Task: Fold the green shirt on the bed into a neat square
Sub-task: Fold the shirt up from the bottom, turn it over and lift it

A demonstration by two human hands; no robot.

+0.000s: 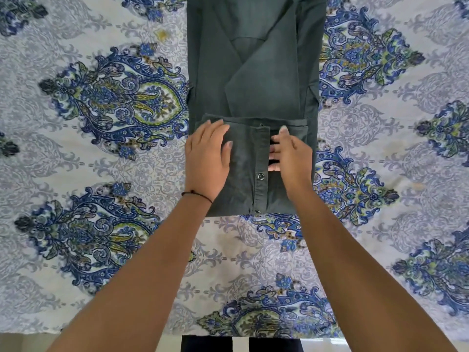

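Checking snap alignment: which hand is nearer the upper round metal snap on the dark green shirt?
Right. The right hand lies just right of the upper round metal snap, almost touching it; the left hand rests flat on the dark green shirt, farther left.

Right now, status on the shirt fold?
Left grip open, flat on green shirt. Right grip open, fingertips at snap placket. Near end folded up once, not square yet. Nothing blocking.

Green shirt (pixel 253 72) top cut by upper edge, right hand (pixel 291 158) fingertips under placket (pixel 261 161)
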